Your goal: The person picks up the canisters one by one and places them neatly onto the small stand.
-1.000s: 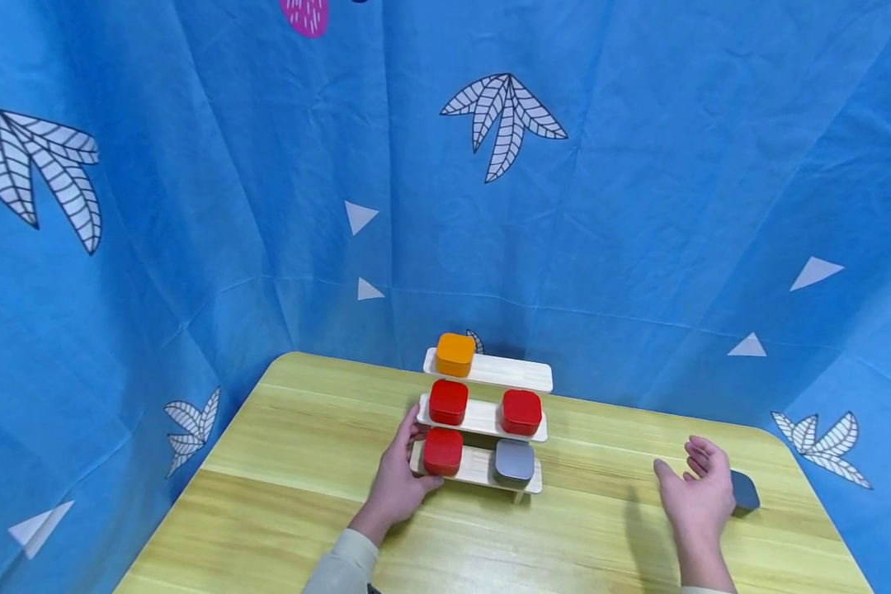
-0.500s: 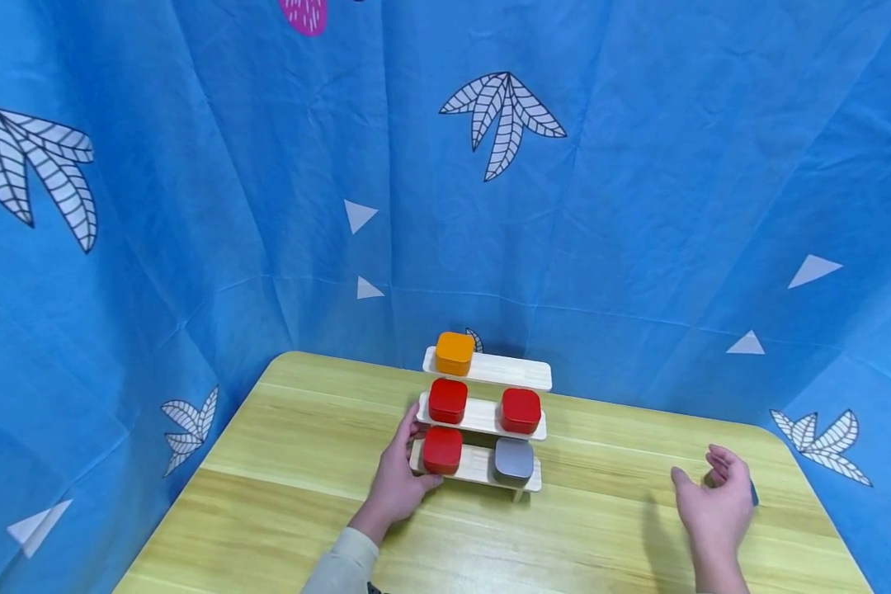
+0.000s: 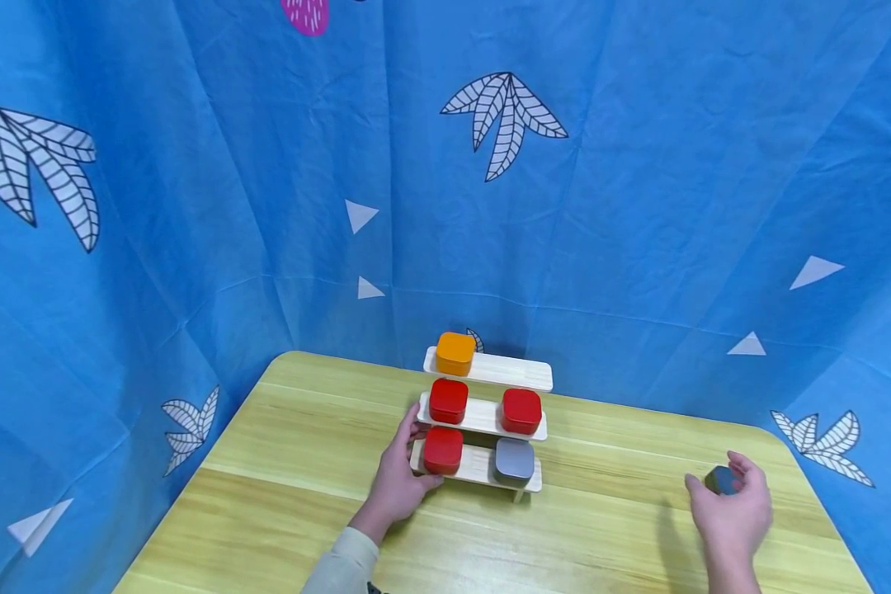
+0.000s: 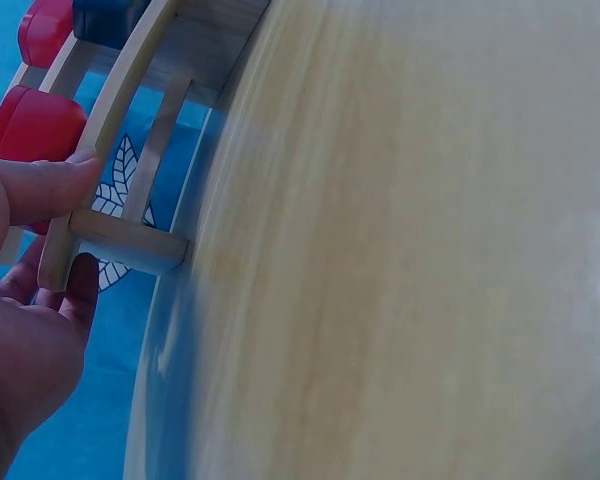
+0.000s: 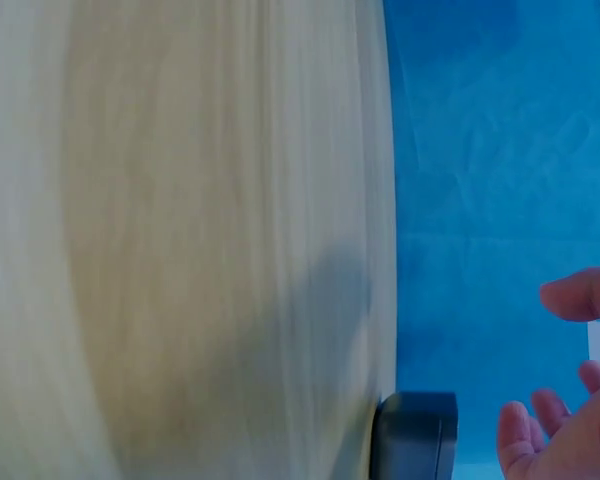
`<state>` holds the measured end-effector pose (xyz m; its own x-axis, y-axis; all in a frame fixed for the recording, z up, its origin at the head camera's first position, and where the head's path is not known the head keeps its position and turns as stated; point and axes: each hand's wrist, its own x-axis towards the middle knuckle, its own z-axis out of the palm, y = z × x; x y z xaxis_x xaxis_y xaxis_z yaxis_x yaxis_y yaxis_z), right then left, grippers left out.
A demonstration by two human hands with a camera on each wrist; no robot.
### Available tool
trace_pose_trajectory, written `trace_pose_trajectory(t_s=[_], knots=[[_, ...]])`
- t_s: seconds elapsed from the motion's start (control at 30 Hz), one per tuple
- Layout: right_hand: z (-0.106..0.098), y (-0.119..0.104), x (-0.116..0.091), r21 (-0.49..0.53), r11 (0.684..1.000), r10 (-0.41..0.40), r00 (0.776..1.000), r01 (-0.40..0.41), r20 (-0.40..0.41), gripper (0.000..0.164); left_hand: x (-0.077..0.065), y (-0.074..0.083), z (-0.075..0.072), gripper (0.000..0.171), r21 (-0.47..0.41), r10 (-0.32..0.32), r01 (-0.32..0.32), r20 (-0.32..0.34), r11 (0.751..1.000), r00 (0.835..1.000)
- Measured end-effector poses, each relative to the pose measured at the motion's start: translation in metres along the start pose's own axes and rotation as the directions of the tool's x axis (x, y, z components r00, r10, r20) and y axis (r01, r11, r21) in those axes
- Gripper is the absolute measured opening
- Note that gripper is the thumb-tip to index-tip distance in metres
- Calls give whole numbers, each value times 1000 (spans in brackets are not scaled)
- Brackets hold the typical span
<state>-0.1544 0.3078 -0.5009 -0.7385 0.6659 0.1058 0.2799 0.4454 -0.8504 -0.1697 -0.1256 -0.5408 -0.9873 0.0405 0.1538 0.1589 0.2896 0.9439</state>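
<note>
A small three-tier wooden rack stands near the middle of the table. My left hand grips its left end; in the left wrist view the thumb lies on the lowest board and fingers curl beneath it. On the rack sit an orange box on top, two red boxes on the middle tier, and a red box and a grey box on the lowest. At the right, my right hand hovers with thumb and fingers apart. A dark rounded box rests on the table beside it, partly hidden in the head view.
The wooden table has rounded far corners. A blue patterned cloth hangs behind and along both sides, close to the table's edges. The dark box stands toward the table's right edge.
My right hand has moved rightward over the dark box, which now shows between thumb and fingers instead of beyond the hand. The left hand and the rack have stayed put.
</note>
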Motion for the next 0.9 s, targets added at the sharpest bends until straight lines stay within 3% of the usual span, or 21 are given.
trace_pose_trajectory(t_s=[0.9], knots=[[-14, 20, 14, -71, 994, 91, 995, -88, 37, 79, -1, 0, 0, 118, -7, 11, -11, -6, 1000, 1000]])
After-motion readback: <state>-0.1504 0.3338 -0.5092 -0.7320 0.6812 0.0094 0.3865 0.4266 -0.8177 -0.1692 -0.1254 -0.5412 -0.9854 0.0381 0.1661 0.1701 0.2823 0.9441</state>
